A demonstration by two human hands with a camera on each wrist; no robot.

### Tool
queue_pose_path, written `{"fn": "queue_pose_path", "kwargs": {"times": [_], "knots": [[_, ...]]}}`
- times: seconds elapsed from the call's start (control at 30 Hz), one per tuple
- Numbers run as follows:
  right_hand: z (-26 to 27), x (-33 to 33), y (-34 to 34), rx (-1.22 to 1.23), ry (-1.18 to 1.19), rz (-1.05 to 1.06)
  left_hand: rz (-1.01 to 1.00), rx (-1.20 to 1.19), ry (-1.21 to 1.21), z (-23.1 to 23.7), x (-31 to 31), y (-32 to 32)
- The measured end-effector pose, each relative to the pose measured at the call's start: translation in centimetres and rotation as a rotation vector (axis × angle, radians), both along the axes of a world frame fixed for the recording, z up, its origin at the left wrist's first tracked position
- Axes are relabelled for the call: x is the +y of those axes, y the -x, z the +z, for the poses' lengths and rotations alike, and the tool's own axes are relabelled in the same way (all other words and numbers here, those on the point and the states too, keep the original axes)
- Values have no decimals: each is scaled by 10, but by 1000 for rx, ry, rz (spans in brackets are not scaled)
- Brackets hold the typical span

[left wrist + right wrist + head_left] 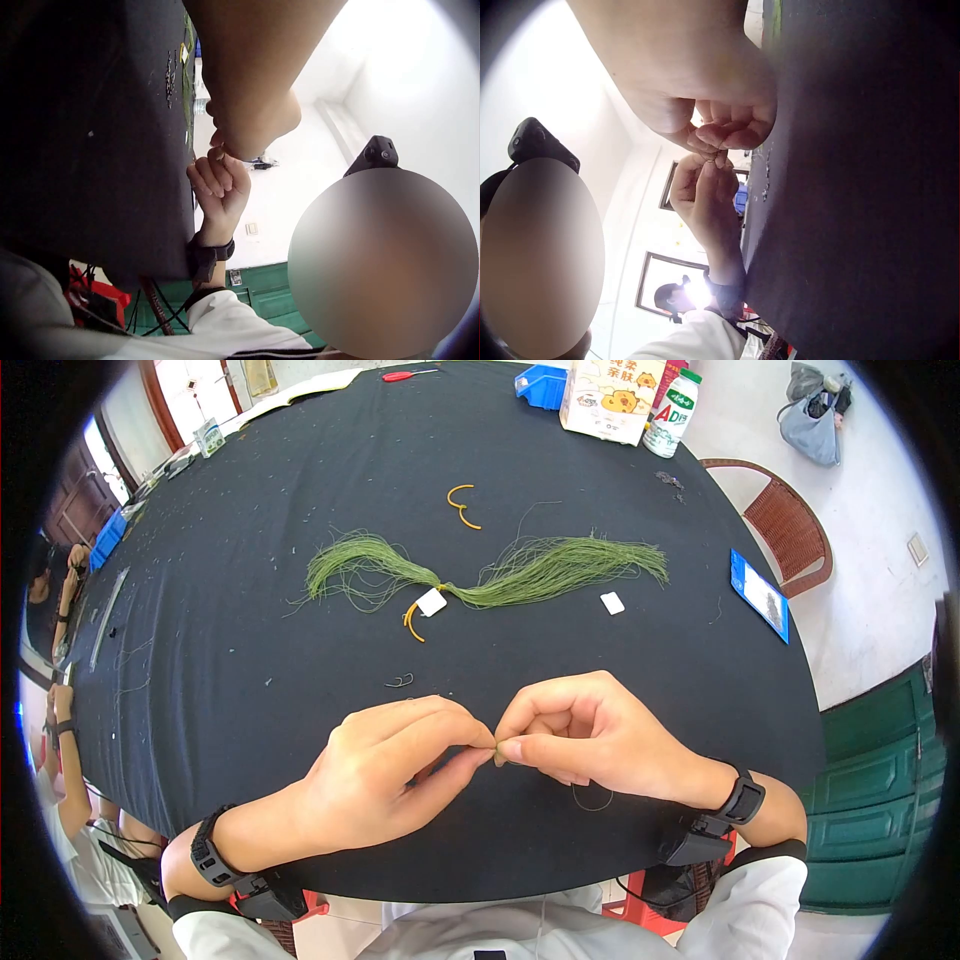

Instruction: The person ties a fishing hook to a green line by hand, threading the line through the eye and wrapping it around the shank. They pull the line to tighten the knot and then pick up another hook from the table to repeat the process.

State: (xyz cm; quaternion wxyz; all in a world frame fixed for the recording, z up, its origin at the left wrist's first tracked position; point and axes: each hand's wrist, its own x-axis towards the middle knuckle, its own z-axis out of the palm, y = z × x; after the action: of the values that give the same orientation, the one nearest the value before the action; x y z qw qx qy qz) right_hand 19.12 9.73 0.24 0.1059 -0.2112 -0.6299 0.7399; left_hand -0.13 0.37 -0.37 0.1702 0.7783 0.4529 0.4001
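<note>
Low over the near part of the table, both hands meet fingertip to fingertip. My left hand (400, 760) pinches a thin line between thumb and forefinger. Right against it, my right hand (590, 730) pinches the same spot, its other fingers curled in. A loop of the thin line (594, 807) hangs below the right hand. What else sits between the fingertips is mostly hidden, and I cannot tell what it is. Just beyond the left hand lie several small metal hooks (400, 681). Farther off is a bundle of green line (560, 572), tied at its middle.
Yellow curved pieces (463, 507) lie beyond the bundle. A white tag (431, 602) sits at its tie, and another white square (612, 603) lies to the right. A blue packet (760, 597) is at the right edge. A bottle (674, 415) and box (612, 400) stand at the back.
</note>
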Motion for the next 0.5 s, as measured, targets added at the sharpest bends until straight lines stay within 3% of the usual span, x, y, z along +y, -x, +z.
{"fn": "queue_pose_path", "kwargs": {"times": [0.33, 0.5], "knots": [[-3, 0, 0, -56, -201, -31, 31, 29, -10, 0, 0, 0], [0, 1, 0, -64, -290, -45, 66, -23, 192, 6, -3, 0]]}}
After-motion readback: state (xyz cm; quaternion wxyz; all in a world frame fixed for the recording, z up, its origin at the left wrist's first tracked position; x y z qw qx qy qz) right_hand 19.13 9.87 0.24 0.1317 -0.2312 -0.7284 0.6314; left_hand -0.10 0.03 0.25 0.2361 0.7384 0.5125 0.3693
